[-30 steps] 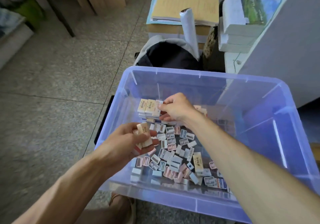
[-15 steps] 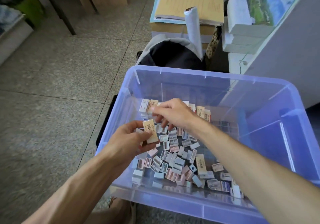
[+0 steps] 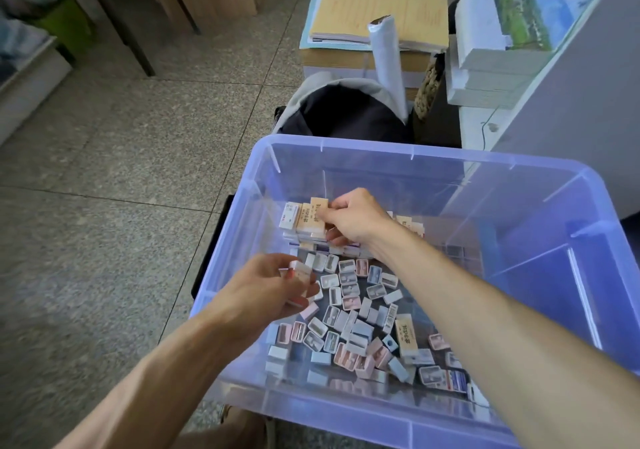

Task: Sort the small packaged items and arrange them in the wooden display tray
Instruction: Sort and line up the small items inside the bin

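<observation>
Right hand [image 3: 353,218] moved to the upright row at the bin's [image 3: 433,157] far-left corner, pinching an orange packet [image 3: 317,213]; left hand [image 3: 277,285] grips a pale packet [image 3: 300,270]. Loose packets [image 3: 349,313] litter the floor; light, stiff, pinch by long edges

Two bare arms reach into a clear plastic bin [image 3: 571,185] of small packets [image 3: 349,313]. Right hand [image 3: 353,216] pinches a tan box [image 3: 317,214] at twelve o'clock; left hand [image 3: 266,292] grips a pale packet [image 3: 300,270].
</observation>
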